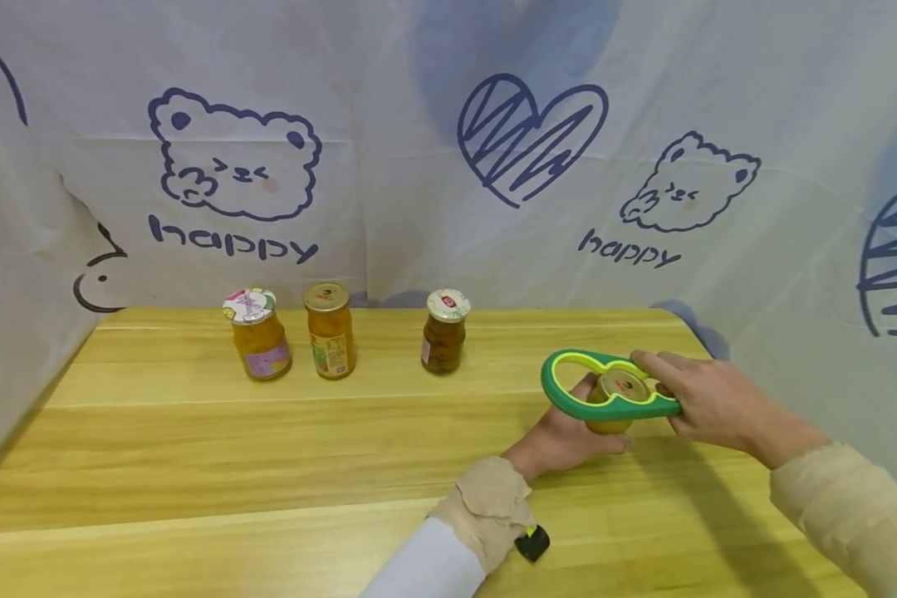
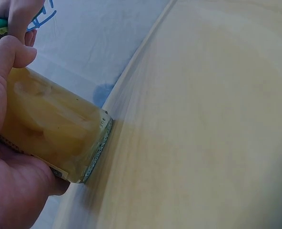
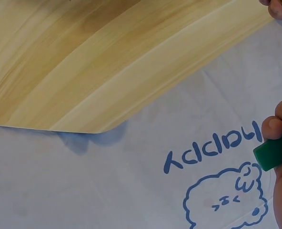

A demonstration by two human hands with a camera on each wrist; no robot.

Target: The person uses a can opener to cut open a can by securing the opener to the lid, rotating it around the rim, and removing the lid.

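Note:
My left hand grips a glass jar of pale yellow fruit round its body. In the head view the jar's gold lid shows through the openings of a green jar opener with a scalloped yellow-green inner edge. My right hand holds the opener's right end, its fingers curled over the green handle in the right wrist view. In the left wrist view the jar looks tilted, and I cannot tell whether its base touches the table.
Toward the back of the wooden table stand a jar with a patterned lid, a taller gold-lidded jar and a jar of dark contents. Behind them hangs a white cloth with blue drawings.

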